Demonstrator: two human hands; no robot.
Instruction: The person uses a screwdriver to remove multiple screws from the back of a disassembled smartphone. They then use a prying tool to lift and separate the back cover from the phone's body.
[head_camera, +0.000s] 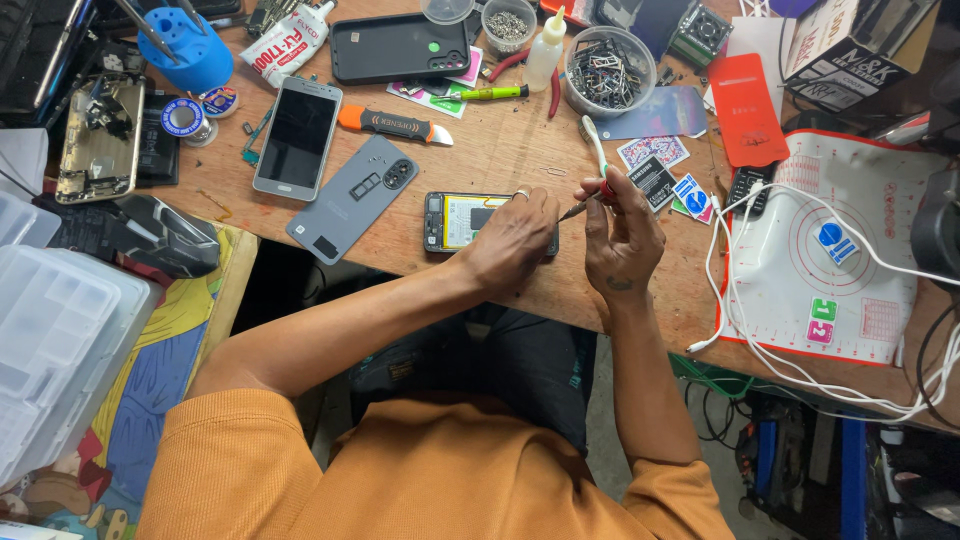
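An opened phone (462, 220) with its back off lies on the wooden workbench (500, 150), yellow battery showing. My left hand (512, 240) rests over its right end and pins it down. My right hand (622, 235) grips a thin screwdriver (598, 150) with a white and red handle. The screwdriver's dark tip points left toward the phone's right edge, near my left fingers. The phone's right end is hidden under my left hand.
A grey back cover (352, 198) and a silver phone (297, 138) lie left of the open phone. Behind are a black phone case (398, 46), a bowl of small metal parts (607, 72), a squeeze bottle (545, 50). A white work mat (830, 250) with cables lies right.
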